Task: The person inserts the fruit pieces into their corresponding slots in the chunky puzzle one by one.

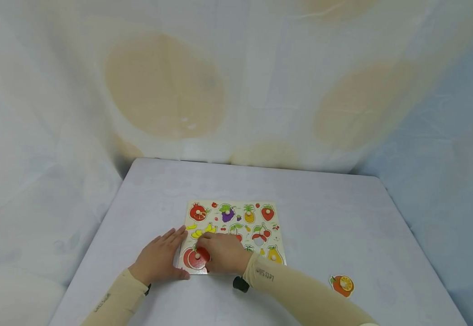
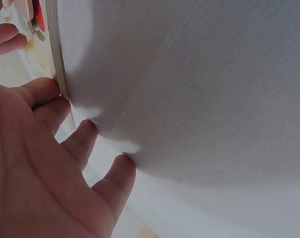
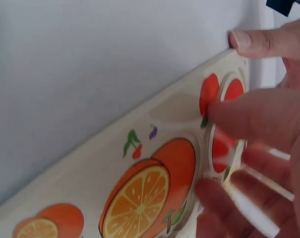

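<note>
A wooden fruit puzzle board [image 1: 231, 203] lies on the table. My left hand [image 1: 159, 257] rests along its left side, fingers spread and fairly straight; in the left wrist view, fingertips [image 2: 50, 89] touch the board's edge. My right hand [image 1: 225, 253] reaches across the lower left of the board. Its thumb and fingers pinch the edge of a red fruit puzzle piece [image 1: 197, 259], whose round knob shows uncovered in the head view. In the right wrist view, the red piece [image 3: 233, 91] sits between thumb and fingers, beside an orange picture [image 3: 140, 198] on the board.
An orange puzzle piece [image 1: 342, 285] lies apart on the table, right of the board. Knobbed pieces such as the grapes [image 1: 227, 213] and strawberry [image 1: 267, 213] sit in the board. Hanging cloth [image 1: 260, 90] stands behind the white table [image 1: 322, 213].
</note>
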The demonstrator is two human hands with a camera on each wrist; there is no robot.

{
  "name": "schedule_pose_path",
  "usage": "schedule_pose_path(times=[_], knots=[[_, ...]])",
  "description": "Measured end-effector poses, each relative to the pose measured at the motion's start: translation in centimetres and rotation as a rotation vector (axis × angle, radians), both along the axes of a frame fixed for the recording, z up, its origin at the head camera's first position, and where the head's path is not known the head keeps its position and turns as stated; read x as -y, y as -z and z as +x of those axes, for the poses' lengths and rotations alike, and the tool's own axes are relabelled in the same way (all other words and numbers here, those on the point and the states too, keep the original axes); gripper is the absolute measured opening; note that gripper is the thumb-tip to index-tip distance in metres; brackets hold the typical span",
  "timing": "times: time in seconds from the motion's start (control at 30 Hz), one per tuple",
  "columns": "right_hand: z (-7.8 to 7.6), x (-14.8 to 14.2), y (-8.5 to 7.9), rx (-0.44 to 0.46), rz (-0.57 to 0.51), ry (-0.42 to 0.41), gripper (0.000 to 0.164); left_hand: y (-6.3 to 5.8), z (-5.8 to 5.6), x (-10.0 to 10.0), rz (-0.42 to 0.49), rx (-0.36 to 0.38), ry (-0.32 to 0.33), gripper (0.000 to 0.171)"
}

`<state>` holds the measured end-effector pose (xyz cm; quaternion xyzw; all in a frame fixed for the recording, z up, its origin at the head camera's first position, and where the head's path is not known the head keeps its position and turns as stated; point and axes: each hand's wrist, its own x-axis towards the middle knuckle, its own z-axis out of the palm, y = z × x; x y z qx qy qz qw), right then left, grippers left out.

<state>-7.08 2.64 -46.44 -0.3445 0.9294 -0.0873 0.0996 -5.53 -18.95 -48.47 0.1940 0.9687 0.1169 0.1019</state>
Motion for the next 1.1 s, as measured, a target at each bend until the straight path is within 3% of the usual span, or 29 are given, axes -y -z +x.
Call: schedule_pose_path(times=[0.13, 0.43, 1.1], knots=[[-0.29, -0.04, 0.16, 0.005, -0.009, -0.028, 0.050, 0.16, -0.06, 0.02, -0.011, 0.003, -0.004, 0.113], [-0.33, -0.05, 0.50, -0.023, -0.038, 0.005, 0.043, 0.03, -0.04, 0.03, -0.001, 0.004, -0.001, 0.113], [-0.04, 0.77, 0.98, -0.037, -0.049, 0.014, 0.043, -0.40, 0.09, 0.03, -0.004, 0.005, 0.008, 0.112]])
